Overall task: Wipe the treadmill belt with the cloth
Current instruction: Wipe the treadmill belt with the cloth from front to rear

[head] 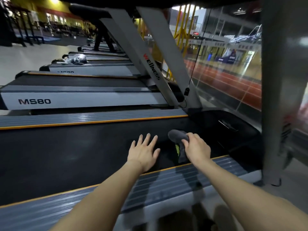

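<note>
On the dark treadmill belt (66,155), the left hand (144,151) lies open, fingers spread, apparently bracing the person. Just beside it, the right hand (196,147) grips a bunched grey cloth (177,136) pressed near the belt's front end, likely mid-wipe.

Belt (66,155) between two side rails (93,118). Left hand (144,151) flat on belt; right hand (196,147) just right of it, gripping cloth (177,136) on belt. More treadmills (80,97) beyond.
</note>
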Tool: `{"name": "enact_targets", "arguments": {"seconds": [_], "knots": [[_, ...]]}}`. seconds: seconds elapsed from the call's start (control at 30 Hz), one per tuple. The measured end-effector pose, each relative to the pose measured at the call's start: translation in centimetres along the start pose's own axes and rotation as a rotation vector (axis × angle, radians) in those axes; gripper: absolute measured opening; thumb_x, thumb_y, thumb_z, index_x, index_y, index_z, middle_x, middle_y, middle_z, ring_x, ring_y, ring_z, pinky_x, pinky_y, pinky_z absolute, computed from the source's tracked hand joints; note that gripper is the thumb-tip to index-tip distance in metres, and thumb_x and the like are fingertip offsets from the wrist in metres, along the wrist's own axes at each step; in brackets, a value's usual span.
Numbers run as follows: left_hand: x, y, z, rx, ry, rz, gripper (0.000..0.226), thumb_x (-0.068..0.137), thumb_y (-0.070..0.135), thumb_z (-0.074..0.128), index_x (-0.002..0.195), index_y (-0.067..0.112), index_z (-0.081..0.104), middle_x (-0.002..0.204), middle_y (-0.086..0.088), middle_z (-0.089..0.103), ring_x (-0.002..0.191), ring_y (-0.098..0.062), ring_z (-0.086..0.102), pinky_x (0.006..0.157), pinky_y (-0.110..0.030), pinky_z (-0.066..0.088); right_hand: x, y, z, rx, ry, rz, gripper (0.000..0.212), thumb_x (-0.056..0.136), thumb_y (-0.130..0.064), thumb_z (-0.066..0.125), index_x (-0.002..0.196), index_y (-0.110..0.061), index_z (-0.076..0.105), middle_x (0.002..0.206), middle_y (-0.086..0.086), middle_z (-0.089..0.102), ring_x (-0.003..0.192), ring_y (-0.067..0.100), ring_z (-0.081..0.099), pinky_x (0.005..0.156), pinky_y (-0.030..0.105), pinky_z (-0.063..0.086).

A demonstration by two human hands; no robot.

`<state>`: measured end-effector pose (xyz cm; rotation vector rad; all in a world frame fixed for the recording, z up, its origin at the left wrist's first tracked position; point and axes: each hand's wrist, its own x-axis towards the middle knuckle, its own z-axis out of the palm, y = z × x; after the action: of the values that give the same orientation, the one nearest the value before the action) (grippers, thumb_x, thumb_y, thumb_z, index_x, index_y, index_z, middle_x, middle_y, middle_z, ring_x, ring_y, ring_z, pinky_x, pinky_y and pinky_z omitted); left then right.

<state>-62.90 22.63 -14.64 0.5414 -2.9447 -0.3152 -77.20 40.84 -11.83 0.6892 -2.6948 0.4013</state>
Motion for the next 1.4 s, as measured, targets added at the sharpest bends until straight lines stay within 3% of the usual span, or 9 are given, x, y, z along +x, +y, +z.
{"name": "enact_targets", "arguments": {"seconds": [0.27, 0.57, 0.8, 1.07, 1.23, 1.4], "knots": [[0.2, 5.3, -0.3, 0.07, 0.023, -0.029, 0.064, 0.102, 0.06, 0.015, 0.16, 0.037, 0.001, 0.17, 0.001, 0.002, 0.157, -0.029, 0.0, 0.124, -0.053, 0.013, 0.7, 4.2, -1.7, 0.07, 0.01, -0.003, 0.028, 0.099, -0.046, 0.048, 0.119, -0.029, 0.055, 0.113, -0.003, 0.061, 0.102, 0.023, 0.062, 0.067, 0.033, 0.042], [4.0, 6.3, 2.9, 0.115, 0.031, -0.006, 0.064, 0.102, 0.059, 0.016, 0.16, 0.037, 0.001, 0.17, 0.001, 0.003, 0.157, -0.029, 0.002, 0.123, -0.053, 0.015, 2.2, 7.5, 1.8, 0.065, -0.009, -0.012, 0.029, 0.099, -0.046, 0.049, 0.121, -0.029, 0.055, 0.114, -0.003, 0.06, 0.103, 0.024, 0.062, 0.067, 0.034, 0.044], [11.4, 2.9, 9.7, 0.082, -0.022, 0.037, 0.063, 0.103, 0.058, 0.018, 0.16, 0.038, 0.001, 0.17, 0.0, 0.002, 0.157, -0.029, 0.001, 0.123, -0.053, 0.014, 7.9, 8.8, 9.8, 0.001, -0.042, -0.03, 0.032, 0.099, -0.046, 0.048, 0.125, -0.027, 0.054, 0.116, -0.001, 0.06, 0.105, 0.026, 0.061, 0.067, 0.034, 0.041], [26.6, -1.7, 19.6, 0.084, -0.055, 0.103, 0.063, 0.103, 0.057, 0.022, 0.161, 0.035, 0.007, 0.17, 0.0, 0.007, 0.156, -0.028, 0.005, 0.123, -0.05, 0.016, 19.6, 10.3, 23.1, -0.023, -0.134, 0.033, 0.028, 0.1, -0.045, 0.047, 0.121, -0.028, 0.054, 0.11, -0.002, 0.058, 0.097, 0.024, 0.061, 0.066, 0.036, 0.046], [36.2, -3.3, 23.4, 0.058, -0.051, 0.109, 0.061, 0.103, 0.055, 0.023, 0.16, 0.036, 0.012, 0.17, 0.001, 0.008, 0.156, -0.026, 0.004, 0.124, -0.049, 0.013, 27.2, 12.6, 29.8, -0.043, -0.055, 0.023, 0.033, 0.099, -0.044, 0.049, 0.123, -0.023, 0.056, 0.113, 0.003, 0.059, 0.104, 0.029, 0.06, 0.066, 0.035, 0.038], [43.7, -4.2, 25.3, 0.088, -0.022, 0.108, 0.06, 0.104, 0.054, 0.022, 0.16, 0.035, 0.015, 0.17, 0.001, 0.011, 0.156, -0.027, 0.006, 0.124, -0.049, 0.013, 35.6, 13.9, 33.9, -0.073, 0.024, 0.023, 0.039, 0.099, -0.043, 0.049, 0.133, -0.024, 0.052, 0.123, 0.006, 0.058, 0.111, 0.032, 0.058, 0.075, 0.041, 0.049]]}}
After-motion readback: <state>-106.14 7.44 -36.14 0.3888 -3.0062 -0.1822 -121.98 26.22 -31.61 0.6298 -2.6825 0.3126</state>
